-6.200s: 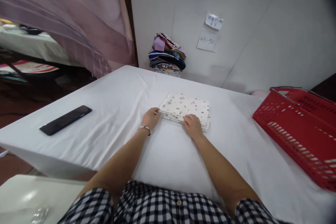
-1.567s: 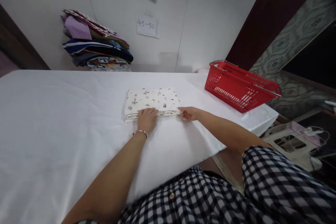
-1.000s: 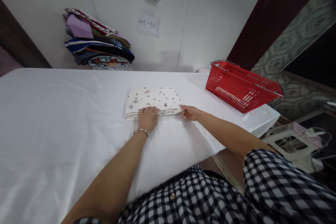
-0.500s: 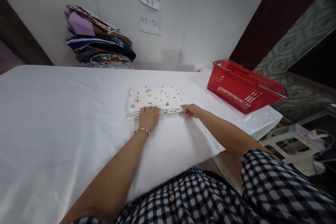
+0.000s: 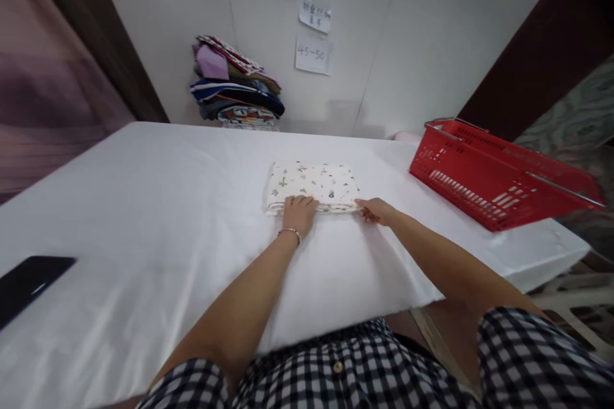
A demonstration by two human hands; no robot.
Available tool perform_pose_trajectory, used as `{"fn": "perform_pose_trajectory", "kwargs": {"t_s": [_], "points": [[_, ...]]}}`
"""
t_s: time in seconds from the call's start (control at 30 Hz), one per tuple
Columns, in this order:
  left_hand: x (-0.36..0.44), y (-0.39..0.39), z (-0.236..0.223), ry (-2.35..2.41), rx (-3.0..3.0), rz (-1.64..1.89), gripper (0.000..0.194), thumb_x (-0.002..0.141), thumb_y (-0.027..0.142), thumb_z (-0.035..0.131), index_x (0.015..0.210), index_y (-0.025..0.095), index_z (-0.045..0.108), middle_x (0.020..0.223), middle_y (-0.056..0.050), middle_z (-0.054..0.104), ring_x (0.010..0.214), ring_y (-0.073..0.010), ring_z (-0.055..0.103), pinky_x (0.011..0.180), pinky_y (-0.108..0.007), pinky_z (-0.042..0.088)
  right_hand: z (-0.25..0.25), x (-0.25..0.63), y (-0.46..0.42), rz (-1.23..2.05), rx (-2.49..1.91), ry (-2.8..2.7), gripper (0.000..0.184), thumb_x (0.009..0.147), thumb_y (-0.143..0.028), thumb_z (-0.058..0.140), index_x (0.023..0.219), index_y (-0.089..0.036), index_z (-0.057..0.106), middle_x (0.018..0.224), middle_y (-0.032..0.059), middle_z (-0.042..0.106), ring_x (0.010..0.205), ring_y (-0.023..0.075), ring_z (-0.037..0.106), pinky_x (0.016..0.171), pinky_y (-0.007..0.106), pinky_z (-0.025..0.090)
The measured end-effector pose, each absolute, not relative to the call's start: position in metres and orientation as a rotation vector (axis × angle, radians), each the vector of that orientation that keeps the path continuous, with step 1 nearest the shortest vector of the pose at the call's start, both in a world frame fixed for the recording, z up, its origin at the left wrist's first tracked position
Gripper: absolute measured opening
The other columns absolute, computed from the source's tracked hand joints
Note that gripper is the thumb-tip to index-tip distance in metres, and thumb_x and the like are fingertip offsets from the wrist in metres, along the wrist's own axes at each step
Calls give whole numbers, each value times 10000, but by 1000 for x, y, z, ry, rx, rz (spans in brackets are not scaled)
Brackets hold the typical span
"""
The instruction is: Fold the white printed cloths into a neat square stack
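Observation:
A folded white cloth (image 5: pixel 314 182) with small printed plants and figures lies flat on the white-covered table (image 5: pixel 182 217), its layered edge towards me. My left hand (image 5: pixel 300 212), with a bracelet at the wrist, rests palm down on the left part of that near edge, fingers lying over the top. At the near right corner, my right hand (image 5: pixel 377 209) pinches the layers between thumb and fingers. The fingertips under the corner are partly hidden.
A red plastic basket (image 5: pixel 480 179) with metal handles stands on the table's right side. Against the back wall is a pile of folded fabrics (image 5: pixel 237 86), beside two paper notes (image 5: pixel 313 54). A dark phone-like slab (image 5: pixel 31 284) lies at the left edge.
The camera view has swung to the left, so the scene sits further right and the dark slab has come into sight. Both hands keep their places on the cloth.

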State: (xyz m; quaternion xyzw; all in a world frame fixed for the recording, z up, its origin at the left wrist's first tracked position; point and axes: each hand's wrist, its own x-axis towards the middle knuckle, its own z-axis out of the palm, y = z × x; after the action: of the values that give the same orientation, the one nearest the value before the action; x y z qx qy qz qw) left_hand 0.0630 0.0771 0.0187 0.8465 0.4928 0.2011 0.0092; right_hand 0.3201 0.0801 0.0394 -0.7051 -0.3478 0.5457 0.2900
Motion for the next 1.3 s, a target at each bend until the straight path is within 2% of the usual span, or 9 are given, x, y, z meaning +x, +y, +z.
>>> {"fn": "perform_pose_trajectory", "kwargs": {"t_s": [0.3,0.43,0.53,0.6,0.77,0.97,1.1,1.2,1.3], "points": [[63,77,15,1551,2651,648,283,864,192,422,1053,302,601,1153,5,613,1080,-183,489,962,-411,288,43,317,82,1238,-2104,-1172,355,794,-481,584,704,-140,541,582,56,620,484,122,583,423,205,444],[63,78,15,1549,2682,651,273,859,174,423,1026,289,605,1121,1,627,1058,-188,499,930,-404,305,54,310,75,706,-2244,-1560,395,802,-495,546,923,-122,593,926,148,666,873,242,636,703,322,517],[62,78,16,1542,2689,643,276,863,176,418,1035,289,601,1130,-4,622,1059,-194,500,920,-411,307,58,292,66,113,-1929,-1975,423,851,-391,488,1198,-152,504,1271,138,521,1207,262,442,979,403,383],[62,77,17,1537,2680,643,271,865,192,424,1047,296,595,1144,-5,615,1071,-198,494,924,-415,304,53,278,61,-52,-1648,-2241,459,886,-368,412,1292,-156,435,1382,117,415,1301,240,324,1062,412,278],[62,76,19,1524,2648,624,282,864,200,423,1066,306,588,1181,-1,599,1108,-200,480,958,-413,284,25,261,57,-48,-1574,-2537,569,894,-423,376,1407,-194,282,1467,77,281,1363,232,202,1103,446,141],[55,84,18,1460,2590,642,269,838,250,478,1075,292,595,1202,-10,591,1131,-198,476,969,-378,305,16,267,56,-63,-1605,-2530,572,906,-436,343,1424,-213,247,1476,60,261,1363,217,202,1102,430,124],[38,89,24,1422,2552,630,216,859,329,449,943,250,631,1027,-29,653,1018,-192,537,885,-329,382,16,267,55,-51,-1585,-2503,558,909,-434,337,1415,-209,276,1473,59,270,1362,211,206,1103,410,121],[17,90,32,1595,2448,608,312,887,361,377,794,219,639,872,-47,658,918,-188,559,804,-300,416,11,268,56,-51,-1553,-2477,554,907,-426,346,1410,-200,290,1468,61,283,1359,210,209,1100,410,120],[-4,88,38,1883,2266,624,330,863,409,409,739,211,642,868,-52,658,920,-205,556,806,-319,415,7,270,57,-51,-1534,-2464,548,905,-414,352,1405,-194,302,1463,62,296,1355,211,216,1098,414,122]]}}
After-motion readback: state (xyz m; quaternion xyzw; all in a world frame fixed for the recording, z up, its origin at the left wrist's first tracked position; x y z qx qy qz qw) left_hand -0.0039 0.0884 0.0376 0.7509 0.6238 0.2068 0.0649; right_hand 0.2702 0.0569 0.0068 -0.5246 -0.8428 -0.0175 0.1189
